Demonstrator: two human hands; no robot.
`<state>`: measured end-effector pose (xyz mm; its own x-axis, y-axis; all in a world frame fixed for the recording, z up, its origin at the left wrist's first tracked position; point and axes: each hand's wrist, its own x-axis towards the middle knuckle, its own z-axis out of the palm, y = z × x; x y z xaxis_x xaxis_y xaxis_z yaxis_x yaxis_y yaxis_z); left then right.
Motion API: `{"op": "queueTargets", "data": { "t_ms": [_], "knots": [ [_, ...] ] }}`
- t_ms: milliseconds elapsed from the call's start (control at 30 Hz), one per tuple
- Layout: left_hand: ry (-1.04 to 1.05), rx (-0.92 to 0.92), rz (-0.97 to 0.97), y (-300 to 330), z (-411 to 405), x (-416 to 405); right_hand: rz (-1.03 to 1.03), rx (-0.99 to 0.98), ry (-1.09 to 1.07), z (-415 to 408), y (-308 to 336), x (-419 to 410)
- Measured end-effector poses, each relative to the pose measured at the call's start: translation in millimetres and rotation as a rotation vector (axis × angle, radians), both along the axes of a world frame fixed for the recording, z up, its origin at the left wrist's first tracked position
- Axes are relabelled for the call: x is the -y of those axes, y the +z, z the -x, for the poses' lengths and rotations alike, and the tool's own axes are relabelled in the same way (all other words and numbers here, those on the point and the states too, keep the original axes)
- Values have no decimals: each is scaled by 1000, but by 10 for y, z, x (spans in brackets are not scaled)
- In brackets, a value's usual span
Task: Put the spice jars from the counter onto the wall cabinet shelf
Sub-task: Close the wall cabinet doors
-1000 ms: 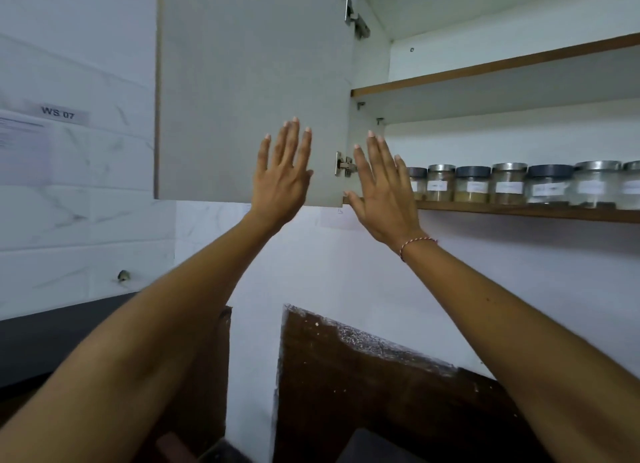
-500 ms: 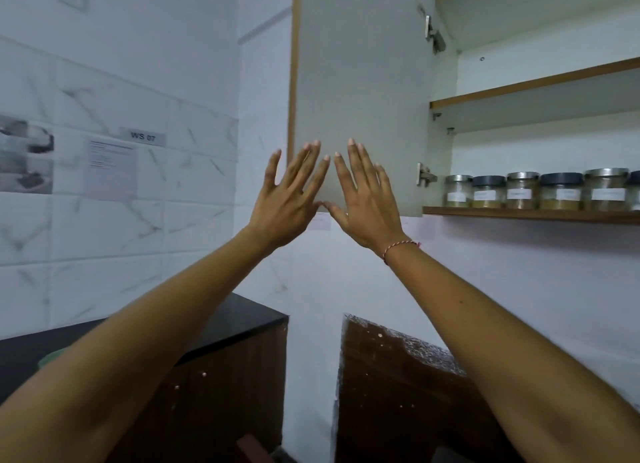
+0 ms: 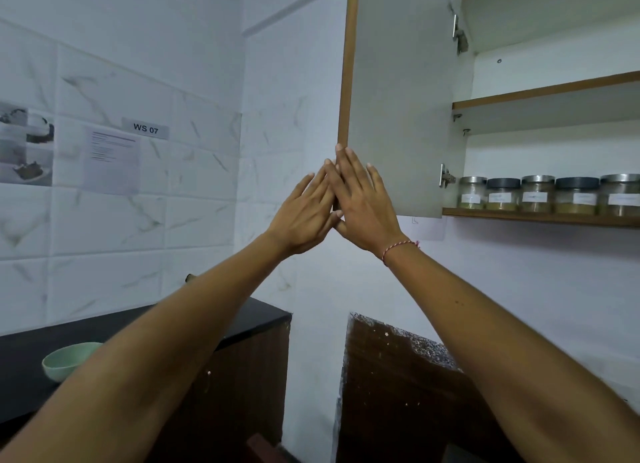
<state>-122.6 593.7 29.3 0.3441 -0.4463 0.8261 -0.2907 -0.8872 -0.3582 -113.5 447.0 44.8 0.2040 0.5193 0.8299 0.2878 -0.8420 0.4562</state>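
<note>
Several glass spice jars [image 3: 536, 196] with steel or dark lids and white labels stand in a row on the lower shelf [image 3: 540, 220] of the open wall cabinet. My left hand [image 3: 304, 216] and my right hand [image 3: 363, 202] are raised side by side with flat, spread fingers, thumbs touching. Both hold nothing. They meet at the free wooden edge of the open cabinet door [image 3: 398, 98], near its lower corner, well left of the jars. My right fingertips overlap the door's edge.
An upper shelf [image 3: 547, 95] in the cabinet holds nothing visible. A pale green bowl [image 3: 67, 358] sits on the black counter [image 3: 242, 320] at lower left. A dark wooden panel [image 3: 398, 386] stands below the cabinet. The tiled wall carries papers and a "WS 07" label [image 3: 145, 128].
Both hands have come together, from apart to touching, and now sit at the door's free edge. The view has swung left, so the door and jars lie further right.
</note>
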Motion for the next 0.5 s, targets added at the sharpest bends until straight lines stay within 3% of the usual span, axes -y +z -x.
{"op": "queueTargets", "data": {
  "t_ms": [267,500],
  "knots": [
    [-160,81,-58,8,180,646,-78,169,63,351,-42,635],
    [-393,44,-58,38,280,1755,-79,176,-133,699,-68,1780]
  ]
}}
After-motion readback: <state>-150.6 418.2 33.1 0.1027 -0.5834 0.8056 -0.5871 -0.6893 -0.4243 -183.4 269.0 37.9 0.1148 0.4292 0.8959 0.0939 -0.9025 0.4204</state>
